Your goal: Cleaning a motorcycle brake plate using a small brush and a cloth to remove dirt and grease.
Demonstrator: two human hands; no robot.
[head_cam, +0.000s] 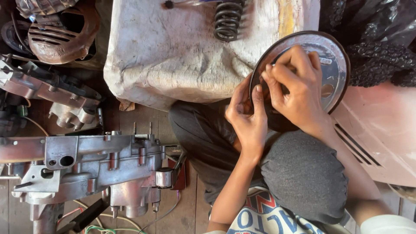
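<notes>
A round metal disc (pixel 333 65) with a dark rim rests tilted over my lap. My right hand (pixel 299 89) lies on its face, fingers curled around a small part near the disc's left middle. My left hand (pixel 248 113) grips the disc's left edge from below, fingertips meeting those of the right hand. The small part between the fingers is hidden. My knees in grey trousers (pixel 303 173) sit under the disc.
A worn white block (pixel 173 52) with a black coil spring (pixel 227 19) on it lies ahead. A metal engine casing (pixel 95 167) stands on the wooden floor at left, with rusty parts (pixel 60 34) behind it. A pink panel (pixel 381 130) is at right.
</notes>
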